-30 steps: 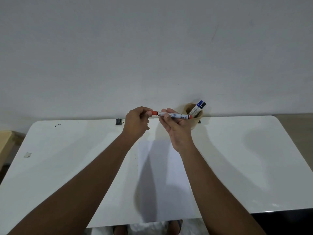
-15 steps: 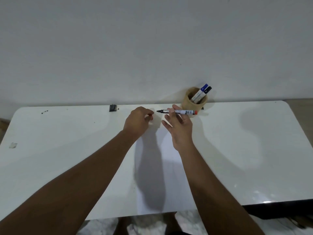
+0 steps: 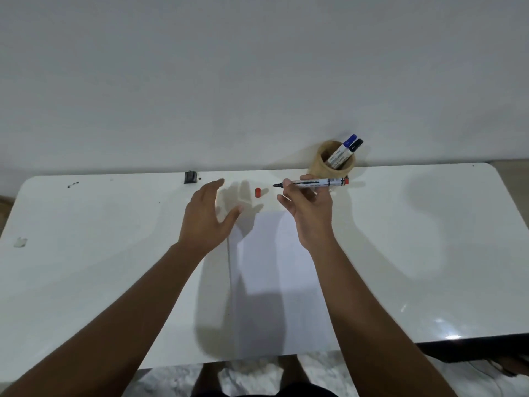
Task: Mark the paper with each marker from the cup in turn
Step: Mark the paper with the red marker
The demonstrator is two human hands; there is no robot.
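My right hand [image 3: 310, 209] grips an uncapped marker [image 3: 313, 183] with a white barrel and red end, held level, its dark tip pointing left. Its red cap [image 3: 258, 193] lies on the table between my hands, just beyond the far edge of the white paper [image 3: 274, 282]. My left hand [image 3: 206, 216] hovers open, fingers spread, left of the cap and touching nothing. A tan cup [image 3: 320, 164] stands behind my right hand at the wall and holds a blue-capped marker [image 3: 347, 143] and a black-capped marker [image 3: 355, 145].
The white table [image 3: 415, 253] runs along a plain wall. A small black object [image 3: 190, 177] sits at the far edge left of my hands, with a few dark specks [image 3: 73, 184] further left. A pale scrap [image 3: 20, 242] lies near the left edge.
The red cap came off the marker in my left hand and now lies on the table. My left hand has opened and spread. The right hand kept the marker level.
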